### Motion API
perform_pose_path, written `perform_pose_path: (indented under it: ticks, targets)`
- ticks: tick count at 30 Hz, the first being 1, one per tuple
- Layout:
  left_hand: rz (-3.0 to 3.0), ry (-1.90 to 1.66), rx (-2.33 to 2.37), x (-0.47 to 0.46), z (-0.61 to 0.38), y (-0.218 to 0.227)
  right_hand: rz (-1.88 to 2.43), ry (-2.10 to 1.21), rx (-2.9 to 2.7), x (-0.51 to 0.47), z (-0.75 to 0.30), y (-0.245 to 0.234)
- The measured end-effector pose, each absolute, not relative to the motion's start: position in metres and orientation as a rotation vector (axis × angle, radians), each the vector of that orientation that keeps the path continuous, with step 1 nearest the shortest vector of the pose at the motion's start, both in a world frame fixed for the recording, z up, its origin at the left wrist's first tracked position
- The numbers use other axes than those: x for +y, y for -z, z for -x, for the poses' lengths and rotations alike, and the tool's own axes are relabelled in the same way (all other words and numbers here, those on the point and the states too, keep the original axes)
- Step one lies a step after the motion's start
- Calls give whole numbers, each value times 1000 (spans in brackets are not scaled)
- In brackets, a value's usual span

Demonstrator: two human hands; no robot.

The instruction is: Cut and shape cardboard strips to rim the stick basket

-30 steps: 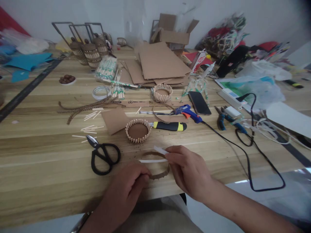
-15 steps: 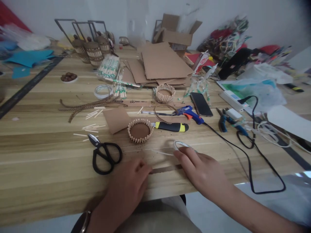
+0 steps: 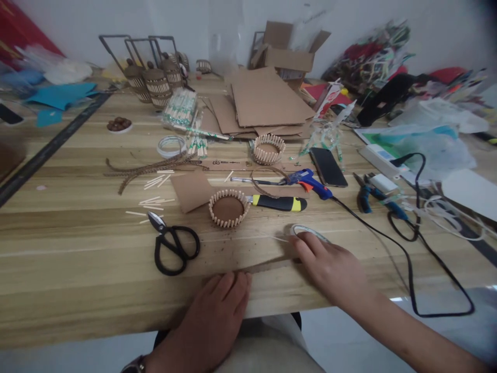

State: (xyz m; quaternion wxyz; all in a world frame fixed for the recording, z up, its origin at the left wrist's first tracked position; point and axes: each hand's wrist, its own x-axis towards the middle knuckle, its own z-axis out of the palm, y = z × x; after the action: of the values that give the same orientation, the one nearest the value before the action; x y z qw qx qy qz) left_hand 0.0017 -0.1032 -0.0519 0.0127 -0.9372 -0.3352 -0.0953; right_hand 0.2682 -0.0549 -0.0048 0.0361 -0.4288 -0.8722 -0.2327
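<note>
A narrow brown cardboard strip (image 3: 272,266) lies along the near part of the table between my two hands. My left hand (image 3: 223,305) presses down on its left end, fingers together and bent over it. Closed at the near rim of a roll of double-sided tape (image 3: 312,229), my right hand (image 3: 330,261) also covers the strip's right end. A thin pale tail runs left from the roll. Beyond the hands stands a small round basket (image 3: 229,208) of short sticks around a brown base. Black-handled scissors (image 3: 174,246) rest left of it, blades pointing away.
A utility knife (image 3: 277,202), blue glue gun (image 3: 310,182) with trailing cord, phone (image 3: 328,167) and pliers (image 3: 378,197) lie further off. Loose sticks (image 3: 153,202) and braided cords (image 3: 147,168) are at left. Cardboard sheets (image 3: 269,98) and a second stick ring (image 3: 268,149) sit behind.
My left hand has gone from a pinch to fingers laid over the strip's end. My right hand remains at the tape roll. The whole view has shifted slightly.
</note>
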Motion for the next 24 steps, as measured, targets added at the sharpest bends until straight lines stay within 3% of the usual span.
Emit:
perform_pose_path:
  ticks: [8,10,12,15,19,21,24]
  targets:
    - [2860,348,-1157,-107,-14,57,1505,783,-2478,-37,-310,-45]
    - [2855,326,-1163,-106,-16,55,1633,626,-2391,-34,-315,-68]
    - [2859,295,-1173,-105,-16,54,1532,275,-2398,-32,-313,-87]
    - [2880,240,-1146,-107,-15,55,1305,-554,-2457,-29,-288,-96]
    - [2924,182,-1078,-110,-11,59,1236,-1696,-2218,-22,-233,-64]
    - [2932,174,-1034,-111,-8,60,1243,-2023,-2017,-18,-213,-38]
    - [2915,161,-1005,-113,-4,62,1276,-2106,-1900,-15,-198,-7]
